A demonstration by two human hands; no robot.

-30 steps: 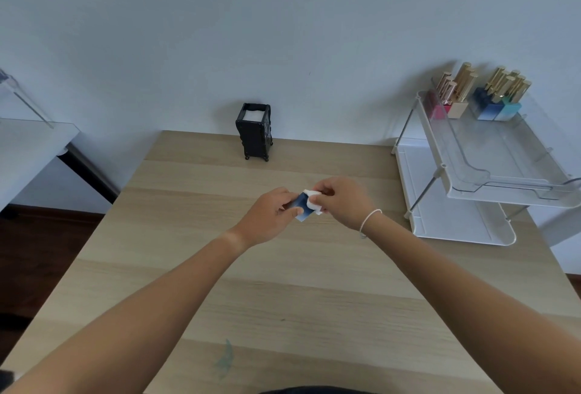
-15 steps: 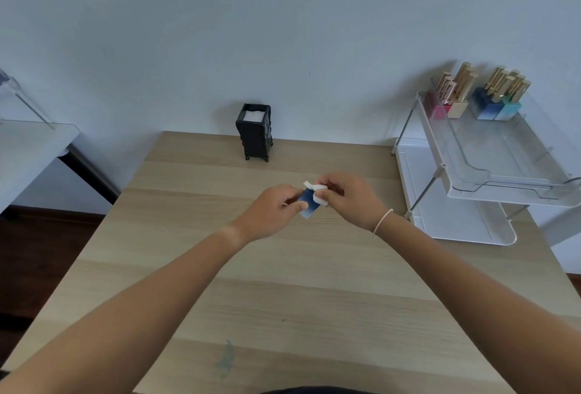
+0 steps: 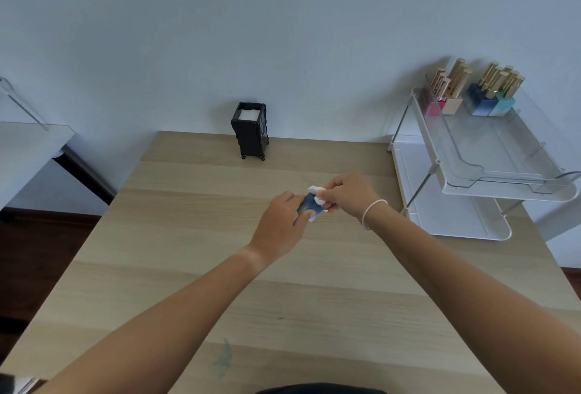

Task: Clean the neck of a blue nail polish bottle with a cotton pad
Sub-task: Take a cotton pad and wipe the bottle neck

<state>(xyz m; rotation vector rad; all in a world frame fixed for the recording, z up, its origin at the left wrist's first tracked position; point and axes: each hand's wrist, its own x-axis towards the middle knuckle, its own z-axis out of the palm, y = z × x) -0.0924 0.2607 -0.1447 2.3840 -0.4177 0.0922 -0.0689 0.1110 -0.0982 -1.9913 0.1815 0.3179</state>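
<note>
A blue bottle (image 3: 309, 208) is gripped by the left hand (image 3: 279, 227); a cotton pad (image 3: 317, 194) is pressed against it by the right hand (image 3: 347, 194).

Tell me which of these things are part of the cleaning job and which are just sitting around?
In use:
- blue nail polish bottle, held in the left hand
- cotton pad, pinched in the right hand

Lying about:
- black cotton pad holder
- two-tier tray rack
- spare polish bottles on its top tier
- blue smear on the table
</note>
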